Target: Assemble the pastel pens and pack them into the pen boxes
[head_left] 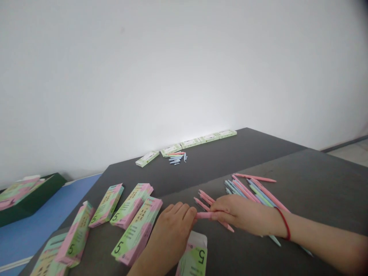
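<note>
Between my two hands stretches a pink pen [203, 215], its middle bare and both ends covered by fingers. My left hand [175, 226] is closed round one end, over a green and pink pen box [193, 255] with its flap up. The other end is pinched by my right hand [238, 212], which has a red cord on the wrist. Several pink pens [204, 197] lie just beyond and partly under the right hand. A spread of pink, blue and green pens [247, 191] lies behind it, partly hidden by the forearm.
Several printed pen boxes [138, 230] lie at the left of the dark table [198, 172]. Along the wall side runs a row of boxes [190, 143], with small pens and parts [176, 158] before it. A green tray [34, 199] holding boxes stands on a blue surface [57, 214].
</note>
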The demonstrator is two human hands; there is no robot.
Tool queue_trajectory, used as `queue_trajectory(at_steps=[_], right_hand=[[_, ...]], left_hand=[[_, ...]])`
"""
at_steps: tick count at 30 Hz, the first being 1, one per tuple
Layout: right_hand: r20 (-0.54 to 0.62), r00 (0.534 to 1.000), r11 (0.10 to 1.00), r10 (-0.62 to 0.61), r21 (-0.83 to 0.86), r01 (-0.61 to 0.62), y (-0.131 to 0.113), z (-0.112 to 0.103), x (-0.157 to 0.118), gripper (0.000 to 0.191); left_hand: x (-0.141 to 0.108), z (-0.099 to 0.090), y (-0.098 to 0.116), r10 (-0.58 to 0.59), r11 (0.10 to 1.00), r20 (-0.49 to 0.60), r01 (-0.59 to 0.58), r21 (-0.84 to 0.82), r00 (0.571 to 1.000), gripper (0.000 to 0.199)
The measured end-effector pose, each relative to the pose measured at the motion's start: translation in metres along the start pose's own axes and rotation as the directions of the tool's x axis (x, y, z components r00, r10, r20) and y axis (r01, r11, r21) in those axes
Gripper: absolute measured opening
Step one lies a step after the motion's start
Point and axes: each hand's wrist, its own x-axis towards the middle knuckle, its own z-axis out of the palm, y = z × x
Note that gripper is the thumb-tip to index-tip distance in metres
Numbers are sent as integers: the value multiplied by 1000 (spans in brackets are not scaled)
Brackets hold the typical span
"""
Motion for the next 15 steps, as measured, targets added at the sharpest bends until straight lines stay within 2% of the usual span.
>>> queue_trajectory(at_steps=[3, 7, 9, 11, 13, 15], right_hand=[[28, 997, 985, -73, -152, 77, 2, -5, 14, 38], [-117, 981, 891, -152, -446, 85, 15, 6, 26, 20], [-141, 973, 850, -185, -520, 87, 24, 13, 29, 13], [-145, 971, 848, -190, -523, 88, 32, 17, 31, 12], [-152, 978, 884, -144, -464, 58, 38, 17, 33, 17], [-55, 995, 940, -87, -335, 64, 41, 12, 36, 26]], left_hand=[[4, -4, -3, 1, 999, 18, -2, 41, 1000, 16], [13, 0, -8, -73, 997, 21, 73, -9, 997, 16], [18, 7, -12, -120, 991, 18, 121, -59, 993, 17], [22, 14, -14, -150, 984, 23, 151, -95, 988, 17], [24, 21, -16, -145, 984, 28, 147, -98, 989, 16], [25, 27, -16, -114, 991, 17, 115, -66, 993, 14]])
